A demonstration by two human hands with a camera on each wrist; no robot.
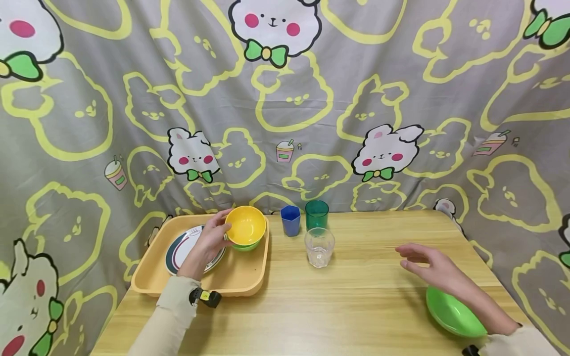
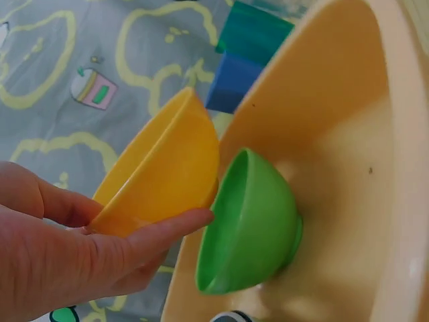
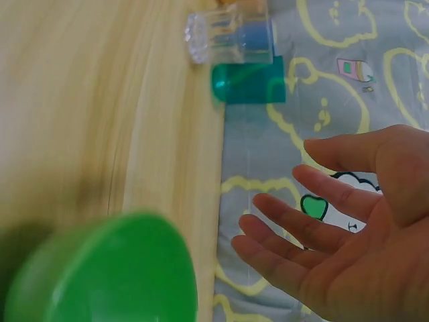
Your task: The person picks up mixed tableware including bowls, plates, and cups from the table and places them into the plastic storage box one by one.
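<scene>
My left hand [image 1: 213, 238] pinches the rim of a yellow bowl [image 1: 246, 225], thumb on one side and fingers on the other. Just beneath it a smaller-looking green bowl [image 2: 258, 225] stands upright in the orange tray [image 1: 151, 284], its rim close to the yellow bowl's base in the left wrist view. Also in the tray lies a white plate with a dark patterned rim [image 1: 170, 257], partly behind my left wrist. Over the table's right side my right hand [image 1: 434, 267] hovers with loosely spread fingers, holding nothing. Below its wrist sits a larger green bowl [image 1: 450, 311], partly covered by the forearm.
A blue cup [image 1: 291, 222] and a teal cup [image 1: 317, 212] stand at the table's back, right of the tray. In front of the teal cup is a clear glass [image 1: 319, 251]. A patterned curtain [image 1: 294, 109] hangs along the back edge.
</scene>
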